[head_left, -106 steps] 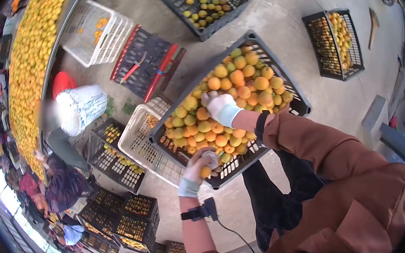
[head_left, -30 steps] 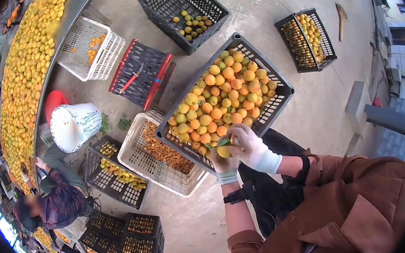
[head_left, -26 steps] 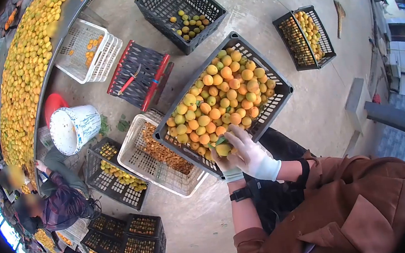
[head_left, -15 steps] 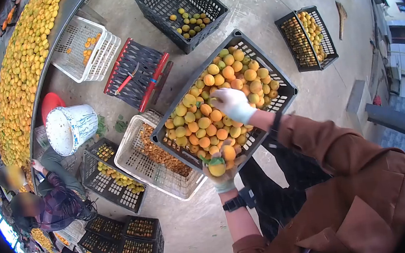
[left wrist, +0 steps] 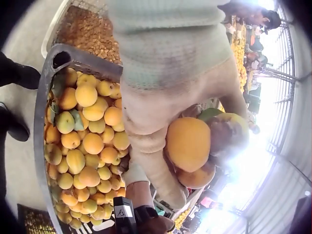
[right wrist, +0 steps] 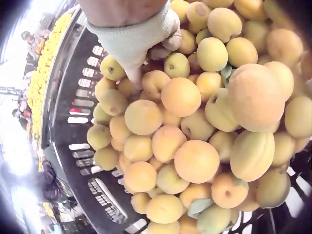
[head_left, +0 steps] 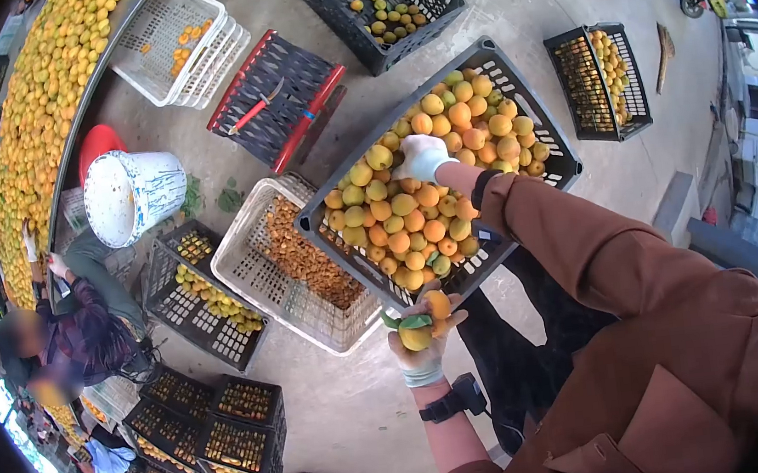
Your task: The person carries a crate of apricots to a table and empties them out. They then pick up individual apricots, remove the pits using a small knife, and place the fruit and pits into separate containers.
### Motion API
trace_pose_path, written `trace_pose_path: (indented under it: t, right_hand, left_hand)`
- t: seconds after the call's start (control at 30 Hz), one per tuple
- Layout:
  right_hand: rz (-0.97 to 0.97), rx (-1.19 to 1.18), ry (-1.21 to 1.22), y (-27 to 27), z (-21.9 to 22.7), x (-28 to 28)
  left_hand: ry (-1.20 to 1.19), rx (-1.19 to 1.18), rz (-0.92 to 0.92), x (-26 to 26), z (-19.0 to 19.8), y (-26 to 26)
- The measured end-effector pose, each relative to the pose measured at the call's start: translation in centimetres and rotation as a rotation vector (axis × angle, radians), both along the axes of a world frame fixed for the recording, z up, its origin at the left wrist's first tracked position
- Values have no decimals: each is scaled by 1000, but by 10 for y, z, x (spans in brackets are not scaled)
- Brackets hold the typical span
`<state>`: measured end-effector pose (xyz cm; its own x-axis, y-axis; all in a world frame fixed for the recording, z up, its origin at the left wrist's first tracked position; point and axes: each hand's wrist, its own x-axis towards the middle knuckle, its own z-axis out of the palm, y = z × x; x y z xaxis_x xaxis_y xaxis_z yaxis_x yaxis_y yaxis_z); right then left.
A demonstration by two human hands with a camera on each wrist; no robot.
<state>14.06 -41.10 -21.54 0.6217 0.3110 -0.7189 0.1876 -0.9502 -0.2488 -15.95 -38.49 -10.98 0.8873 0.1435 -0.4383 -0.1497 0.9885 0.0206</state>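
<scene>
Just off the near corner of a large black crate (head_left: 307, 221), my gloved left hand (head_left: 422, 357) cradles several apricots. One is yellow-green with green leaves (head_left: 415, 332), another orange (head_left: 439, 304). The left wrist view shows the thumb and fingers curled around the orange apricot (left wrist: 189, 144), with more fruit behind it. My gloved right hand (head_left: 424, 156) reaches into the apricot heap (head_left: 413, 210) that fills the crate. In the right wrist view the thumb (right wrist: 134, 75) points down among the fruit; the other fingertips are hidden, so I cannot tell whether they grip an apricot.
A white crate (head_left: 289, 306) with small brown pieces stands left of the black crate. Beyond are a red-framed stool (head_left: 277, 99) with red-handled pliers-like tool on it, a white bucket (head_left: 135, 197) and other crates. A person (head_left: 97, 321) sits at the fruit-covered table.
Both hands were together over the crate's near edge around the leafy apricot. Since then the right hand has moved away into the heap, while the left has drawn back, still holding fruit.
</scene>
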Motion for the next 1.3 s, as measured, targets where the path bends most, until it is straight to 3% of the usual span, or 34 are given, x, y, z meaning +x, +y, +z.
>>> trace_pose_path:
  t: [0.2, 0.33, 0.4, 0.43, 0.47, 0.53, 0.57, 0.6, 0.67, 0.7, 0.73, 0.8, 0.83, 0.87, 0.93, 1.0, 1.07, 1.13, 1.2, 1.27, 1.3]
  right_hand:
    - [151, -60, -100, -2, -8, -6]
    - [4, 90, -156, -16, 4, -16]
    - [-263, 232, -120, -29, 24, -13]
    - [-352, 269, -16, -40, 33, -9]
    - [-398, 383, 118, -57, 8, -7]
    - [-603, 546, 559, -76, 33, -6]
    - [-713, 493, 677, -76, 53, -10]
    - [-760, 639, 793, -82, 60, -17]
    - [-791, 690, 853, -82, 79, -29]
    - [-631, 737, 730, -80, 105, -34]
    - [-740, 683, 921, -79, 93, -39]
    - [-525, 811, 847, -77, 102, -47]
    - [-469, 670, 688, -70, 102, -55]
    - [-359, 847, 383, -67, 104, -71]
    - [-55, 607, 101, -57, 147, -74]
    - [57, 685, -39, -56, 158, -82]
    - [39, 762, -102, -57, 168, -86]
    - [2, 758, -49, -60, 177, -84]
    - [-31, 792, -34, -70, 169, -85]
    - [-65, 759, 4, -85, 158, -84]
    - [-85, 734, 59, -89, 166, -78]
  left_hand:
    - [-16, -147, 116, 10, -3, -4]
    - [-2, -212, 160, 15, -11, 4]
    - [71, -185, 200, 22, -12, 9]
    - [109, -157, 198, 28, -12, 12]
    - [100, -164, 198, 34, -13, 14]
    - [232, -133, 242, 49, -15, 17]
    - [224, -139, 244, 60, -16, 16]
    - [245, -138, 275, 71, -17, 16]
    - [291, -130, 337, 94, -19, 18]
    - [353, -107, 358, 104, -27, 19]
    - [387, -17, 324, 108, -32, 17]
    - [390, 143, 354, 120, -38, 16]
    - [348, 143, 342, 121, -39, 16]
    - [306, 142, 330, 123, -38, 18]
    - [295, 92, 319, 131, -19, 17]
    - [265, 48, 337, 132, -19, 17]
    - [240, 5, 354, 128, -23, 19]
    - [-8, -191, 351, 122, -29, 22]
    - [123, -75, 362, 124, -21, 21]
    - [-209, -509, 382, 121, -20, 28]
    - [-155, -518, 398, 122, -16, 33]
